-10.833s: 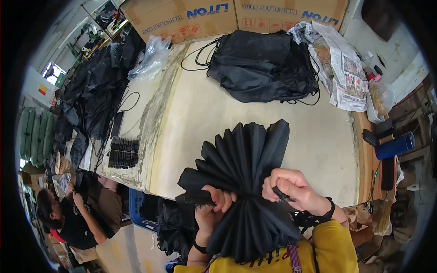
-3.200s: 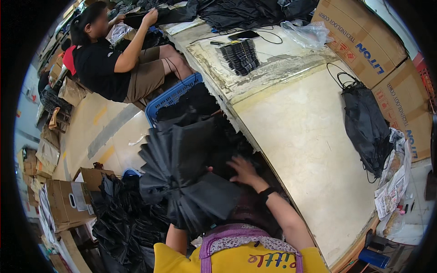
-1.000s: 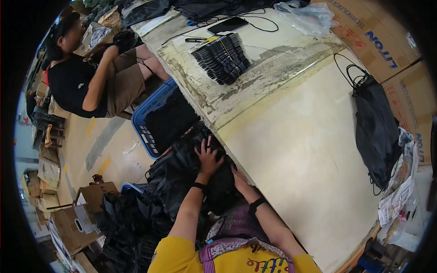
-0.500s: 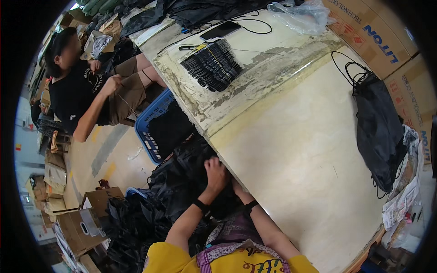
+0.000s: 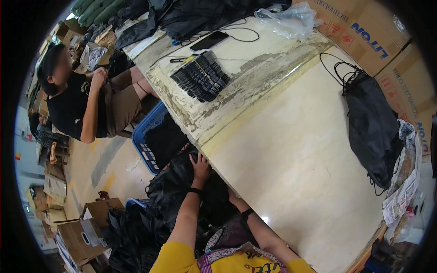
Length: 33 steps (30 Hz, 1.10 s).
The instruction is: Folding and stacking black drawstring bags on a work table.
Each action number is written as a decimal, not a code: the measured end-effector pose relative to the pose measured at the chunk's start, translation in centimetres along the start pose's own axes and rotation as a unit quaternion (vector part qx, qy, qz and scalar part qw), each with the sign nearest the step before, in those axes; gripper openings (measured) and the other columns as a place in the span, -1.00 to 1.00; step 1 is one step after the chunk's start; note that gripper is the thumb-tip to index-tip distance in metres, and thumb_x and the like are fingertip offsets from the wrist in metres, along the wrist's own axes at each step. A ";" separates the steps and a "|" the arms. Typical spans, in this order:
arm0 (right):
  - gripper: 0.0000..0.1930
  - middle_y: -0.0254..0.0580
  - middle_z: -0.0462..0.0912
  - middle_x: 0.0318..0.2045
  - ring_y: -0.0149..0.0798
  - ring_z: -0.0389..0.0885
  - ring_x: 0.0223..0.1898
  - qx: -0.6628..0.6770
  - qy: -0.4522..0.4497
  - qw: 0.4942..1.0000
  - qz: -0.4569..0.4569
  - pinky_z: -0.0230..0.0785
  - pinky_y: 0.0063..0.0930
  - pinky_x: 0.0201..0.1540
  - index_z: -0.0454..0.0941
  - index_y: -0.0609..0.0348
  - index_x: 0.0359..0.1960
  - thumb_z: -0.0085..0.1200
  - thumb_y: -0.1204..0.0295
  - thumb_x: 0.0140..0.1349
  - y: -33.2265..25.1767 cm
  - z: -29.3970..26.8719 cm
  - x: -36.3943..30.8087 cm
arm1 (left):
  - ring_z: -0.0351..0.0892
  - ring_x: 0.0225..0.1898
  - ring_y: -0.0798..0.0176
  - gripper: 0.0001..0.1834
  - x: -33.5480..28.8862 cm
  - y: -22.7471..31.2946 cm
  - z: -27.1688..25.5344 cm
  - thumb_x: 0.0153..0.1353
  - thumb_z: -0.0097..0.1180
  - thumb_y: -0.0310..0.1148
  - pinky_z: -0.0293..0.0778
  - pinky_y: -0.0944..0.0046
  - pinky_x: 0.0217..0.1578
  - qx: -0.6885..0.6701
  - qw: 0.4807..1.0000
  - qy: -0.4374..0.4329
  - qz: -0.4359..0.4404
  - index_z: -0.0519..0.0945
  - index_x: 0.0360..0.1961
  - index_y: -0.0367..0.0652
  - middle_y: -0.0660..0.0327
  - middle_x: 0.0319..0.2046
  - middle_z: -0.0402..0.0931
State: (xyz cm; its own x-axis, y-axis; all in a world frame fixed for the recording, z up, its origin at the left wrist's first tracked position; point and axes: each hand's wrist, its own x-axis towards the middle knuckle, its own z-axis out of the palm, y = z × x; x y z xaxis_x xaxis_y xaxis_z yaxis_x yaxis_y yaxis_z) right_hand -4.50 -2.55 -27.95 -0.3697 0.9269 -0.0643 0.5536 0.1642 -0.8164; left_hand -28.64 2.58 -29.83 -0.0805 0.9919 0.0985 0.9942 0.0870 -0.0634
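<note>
- The left hand [image 5: 201, 171] is resting on the black cloth [image 5: 175, 182], its fingers looking parted rather than pinching; a firm grip is not showing.
- The right hand [image 5: 234, 197] is sitting just under the edge of the table [image 5: 291, 154], its fingers disappearing into shadow, so whether they are spread or pinching I cannot tell.
- The cloth is lying in a heap below the table's near edge, just beside the blue basket [image 5: 142, 145], which is holding more dark fabric.
- A second heap [image 5: 132, 241] is spreading at the lower left, near an opened carton [image 5: 78, 239].
- The step in hand seems to be settling or sorting the cloth low down, both hands working beside the table rather than on it.
- The next move, I judge, is calling for a sure hold on one layer, with the right hand needing to clear the table's edge.
- On the table, a bundle of strips [image 5: 200, 77] is lying near a phone [image 5: 209, 41], while a corded black bag [image 5: 371, 125] is resting well apart on the right.
- A co-worker [image 5: 68, 116] is sitting beyond the basket.
</note>
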 end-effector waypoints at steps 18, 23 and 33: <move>-0.50 0.10 0.43 0.17 0.01 0.41 0.21 -0.321 -0.386 0.842 -0.196 0.00 0.17 0.35 0.36 0.26 0.21 -0.07 0.46 0.18 -17.3 -9.8 0.0 | 0.04 0.41 0.08 -0.57 -0.1 2.3 -5.4 0.24 -0.04 -0.28 -0.45 -0.47 0.35 0.013 0.996 -0.071 0.051 0.56 0.12 -0.11 0.20 0.22 0.39; -0.44 0.02 0.39 0.24 -0.04 0.39 0.25 -0.207 -0.464 0.840 -0.190 0.06 0.09 0.36 0.27 0.15 0.29 0.04 0.27 0.28 -16.8 -15.0 -3.5 | 0.09 0.40 0.04 -0.58 -0.2 4.1 -8.5 0.24 0.07 -0.18 -0.39 -0.40 0.36 -0.071 0.995 -0.060 0.034 0.60 0.07 -0.13 0.08 0.22 0.38; -0.46 0.03 0.42 0.22 0.03 0.39 0.23 -0.132 -0.365 0.904 -0.180 0.10 -0.04 0.35 0.31 0.17 0.27 0.01 0.19 0.32 -16.6 -24.9 -9.3 | 0.25 0.32 -0.01 -0.59 -4.1 5.1 -12.7 0.25 0.08 -0.16 -0.09 -0.27 0.34 -0.192 0.977 -0.073 0.062 0.57 0.02 -0.20 -0.04 0.18 0.41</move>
State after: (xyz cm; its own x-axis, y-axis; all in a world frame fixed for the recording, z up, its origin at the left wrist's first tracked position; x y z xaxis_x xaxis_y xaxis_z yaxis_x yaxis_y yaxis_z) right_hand 8.31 -5.46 0.46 -0.9021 0.3427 -0.2622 0.4222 0.5756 -0.7003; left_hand -22.34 -2.21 -17.94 0.0610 0.9977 -0.0308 0.9483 -0.0483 0.3138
